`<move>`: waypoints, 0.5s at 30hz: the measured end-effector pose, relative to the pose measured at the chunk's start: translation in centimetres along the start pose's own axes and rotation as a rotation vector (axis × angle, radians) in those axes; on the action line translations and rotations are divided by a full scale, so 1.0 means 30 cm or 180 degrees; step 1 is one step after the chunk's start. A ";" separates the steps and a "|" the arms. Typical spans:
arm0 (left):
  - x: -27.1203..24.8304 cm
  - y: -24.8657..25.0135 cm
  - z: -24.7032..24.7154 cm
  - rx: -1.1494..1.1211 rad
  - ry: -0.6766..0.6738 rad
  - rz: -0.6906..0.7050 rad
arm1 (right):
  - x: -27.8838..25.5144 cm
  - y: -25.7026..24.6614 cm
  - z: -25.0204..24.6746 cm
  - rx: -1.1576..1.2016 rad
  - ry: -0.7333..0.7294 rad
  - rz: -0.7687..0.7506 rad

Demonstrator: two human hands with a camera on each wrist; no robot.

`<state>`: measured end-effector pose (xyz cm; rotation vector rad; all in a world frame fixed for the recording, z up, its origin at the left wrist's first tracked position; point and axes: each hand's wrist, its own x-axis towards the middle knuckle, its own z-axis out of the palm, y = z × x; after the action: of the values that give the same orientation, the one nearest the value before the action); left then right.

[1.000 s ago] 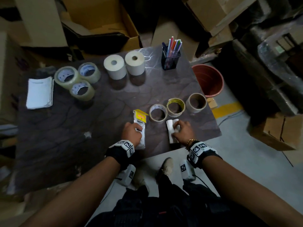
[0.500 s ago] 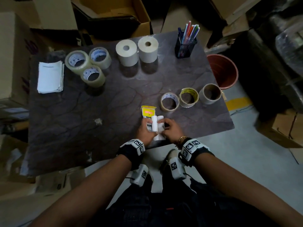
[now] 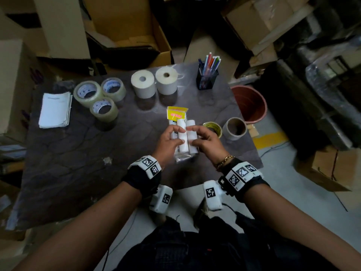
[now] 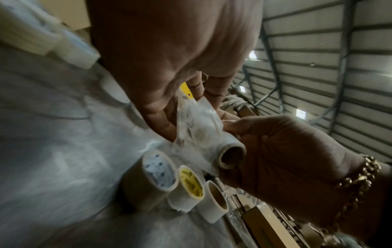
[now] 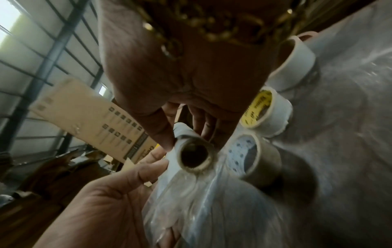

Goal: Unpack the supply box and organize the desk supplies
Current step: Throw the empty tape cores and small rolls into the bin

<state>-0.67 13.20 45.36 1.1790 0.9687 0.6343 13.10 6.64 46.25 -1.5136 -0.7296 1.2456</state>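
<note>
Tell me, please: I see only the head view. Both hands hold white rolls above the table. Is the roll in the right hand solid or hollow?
Observer: Hollow. The right wrist view looks at the end of the roll in the right hand, and it is an open cardboard core.
Operator: I count only two tape rings near that hand. Is there a third?
Observer: Yes. The left wrist view shows a blue-printed tape beside the yellow tape; the right hand hides it from you.
Operator: What does the left hand grip exactly?
Observer: The left hand has its fingers pinching the pack's clear plastic wrap.
</note>
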 end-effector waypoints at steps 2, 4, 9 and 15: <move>0.046 0.052 0.067 0.0210 -0.0126 0.0157 | 0.018 -0.062 -0.072 0.0043 0.0008 -0.0059; 0.099 0.092 0.153 0.0370 -0.0189 0.0281 | 0.042 -0.114 -0.164 -0.0015 0.0037 -0.0174; 0.271 0.120 0.440 0.0506 -0.0236 0.0297 | 0.138 -0.175 -0.472 -0.0274 0.0112 -0.0475; 0.517 0.093 0.848 0.1038 0.0122 0.0317 | 0.338 -0.176 -0.925 -0.0519 -0.0004 -0.0453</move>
<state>29.19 15.06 45.54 1.5150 1.0781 0.5933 43.05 8.58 46.79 -1.5626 -0.9421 1.1024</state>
